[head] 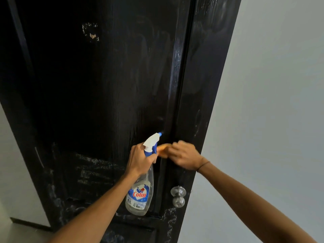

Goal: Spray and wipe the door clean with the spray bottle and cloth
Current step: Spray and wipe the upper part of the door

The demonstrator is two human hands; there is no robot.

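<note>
A tall black door (105,85) fills the view, with pale smears across its lower panel. My left hand (140,159) grips the neck of a clear spray bottle (140,193) with a white and blue trigger head, its nozzle pointing at the door's right stile. My right hand (184,156) holds an orange cloth (162,150) against the door just right of the bottle's head. That hand is blurred, and most of the cloth is hidden behind it and the bottle.
A silver round door knob (178,196) sticks out below my right hand. Pale grey wall (271,102) runs along the door's right edge and shows at the lower left. A chipped patch (91,32) marks the upper door.
</note>
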